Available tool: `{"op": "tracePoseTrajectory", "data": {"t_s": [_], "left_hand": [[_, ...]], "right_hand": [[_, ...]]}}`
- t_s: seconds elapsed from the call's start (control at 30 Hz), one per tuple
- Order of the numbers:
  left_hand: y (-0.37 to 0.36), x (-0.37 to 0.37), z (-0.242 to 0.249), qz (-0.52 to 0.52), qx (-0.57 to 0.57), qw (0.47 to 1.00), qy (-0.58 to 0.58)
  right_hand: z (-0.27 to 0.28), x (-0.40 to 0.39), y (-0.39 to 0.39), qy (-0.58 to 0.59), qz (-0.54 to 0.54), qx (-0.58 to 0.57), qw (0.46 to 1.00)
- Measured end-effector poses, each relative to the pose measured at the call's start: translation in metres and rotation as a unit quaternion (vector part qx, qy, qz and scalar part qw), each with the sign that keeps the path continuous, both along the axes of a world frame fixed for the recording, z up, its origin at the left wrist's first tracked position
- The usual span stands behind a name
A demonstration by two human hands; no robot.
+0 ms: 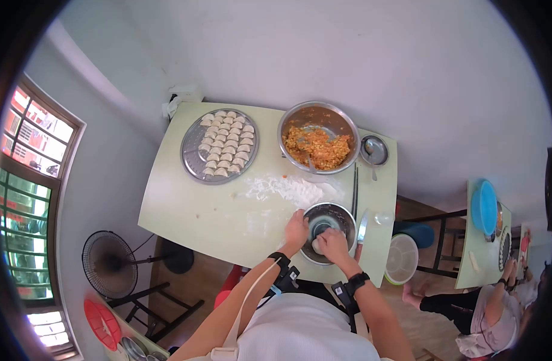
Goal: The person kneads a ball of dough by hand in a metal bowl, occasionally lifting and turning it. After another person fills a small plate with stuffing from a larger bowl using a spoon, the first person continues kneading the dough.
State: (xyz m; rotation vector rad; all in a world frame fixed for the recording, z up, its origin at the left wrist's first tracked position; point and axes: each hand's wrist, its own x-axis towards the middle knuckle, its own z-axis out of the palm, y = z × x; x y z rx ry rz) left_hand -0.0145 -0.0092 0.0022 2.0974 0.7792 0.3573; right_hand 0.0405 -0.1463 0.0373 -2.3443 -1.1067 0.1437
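My left hand (pixel 296 231) is closed on the near-left rim of a steel mixing bowl (pixel 351 224) at the table's front edge. My right hand (pixel 334 245) reaches into that bowl, its fingers curled onto a pale lump of dough (pixel 316 245) that is mostly hidden beneath them. Just beyond the bowl, loose white flour (pixel 300 191) is spread over the tabletop. To the right of the bowl lies a knife (pixel 362 227) with a broad blade.
A round metal tray (pixel 193 161) bears rows of dumplings (pixel 228 143). Behind the flour stands a large steel bowl (pixel 286 153) of orange filling (pixel 318 147), beside a small bowl (pixel 378 150) with a spoon. A fan (pixel 110 265) stands left; another person (pixel 493 307) sits right.
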Motion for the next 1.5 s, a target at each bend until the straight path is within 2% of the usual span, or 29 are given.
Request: {"op": "tracePoseTrajectory", "data": {"t_s": [0.07,0.2,0.27,0.4,0.47,0.6,0.67,0.9,1.03,1.13,1.17,1.23,1.27,1.3,1.33,1.37,1.43,1.47,1.5], "left_hand": [[-0.001,-0.001,-0.002,0.014,0.001,1.000,0.003],[-0.004,-0.003,0.004,0.014,-0.009,1.000,0.017],[-0.003,-0.005,0.003,0.002,0.019,1.000,0.005],[-0.002,-0.005,0.004,-0.010,0.015,1.000,0.008],[-0.002,-0.005,0.005,-0.012,-0.001,1.000,0.014],[0.002,-0.005,0.006,-0.021,-0.007,0.999,0.028],[0.001,-0.005,0.011,-0.019,-0.019,1.000,0.014],[0.005,-0.004,0.010,-0.027,-0.052,0.998,0.010],[0.008,0.001,0.011,-0.018,-0.069,0.996,-0.049],[0.003,-0.004,0.006,-0.022,-0.054,0.998,-0.017],[-0.001,-0.007,0.005,-0.011,-0.051,0.999,-0.012],[-0.002,-0.016,-0.001,0.002,-0.038,0.999,-0.016],[-0.007,-0.028,-0.005,0.015,-0.033,0.999,-0.010],[-0.015,-0.038,-0.009,0.027,-0.030,0.999,-0.005],[-0.012,-0.051,-0.002,0.009,-0.097,0.994,0.045],[-0.006,-0.058,0.003,0.003,-0.097,0.994,0.042],[0.002,-0.068,0.024,-0.074,-0.114,0.980,0.148],[0.004,-0.067,0.023,-0.067,-0.079,0.991,0.084],[0.004,-0.061,0.025,-0.069,-0.079,0.991,0.082]], "right_hand": [[0.019,-0.005,-0.010,0.057,-0.022,-0.020,0.998],[0.008,-0.019,-0.013,0.086,-0.109,-0.029,0.990],[0.001,-0.027,-0.003,-0.021,-0.110,-0.071,0.991],[-0.004,-0.027,0.013,-0.072,-0.126,-0.062,0.988],[-0.002,-0.025,0.017,-0.113,-0.101,-0.044,0.988],[-0.021,-0.017,0.028,-0.056,-0.076,-0.051,0.994],[-0.024,-0.012,0.029,-0.075,-0.021,-0.011,0.997],[-0.033,0.006,0.044,-0.047,-0.011,0.007,0.999],[-0.038,0.014,0.051,-0.054,-0.006,0.027,0.998],[-0.039,0.015,0.053,-0.020,-0.109,0.018,0.994],[-0.042,0.015,0.054,-0.023,-0.132,0.068,0.989],[-0.041,0.017,0.053,0.017,-0.118,0.059,0.991],[-0.038,0.023,0.048,0.164,-0.085,0.070,0.980],[-0.033,0.031,0.039,0.307,-0.050,0.075,0.947],[-0.030,0.036,0.033,0.584,-0.127,0.178,0.782],[-0.027,0.037,0.026,0.609,-0.129,0.138,0.770],[-0.016,0.023,0.013,0.430,-0.090,0.134,0.888],[-0.014,0.015,0.008,0.430,-0.091,0.134,0.888],[-0.012,0.010,0.005,0.362,-0.071,0.107,0.923]]}}
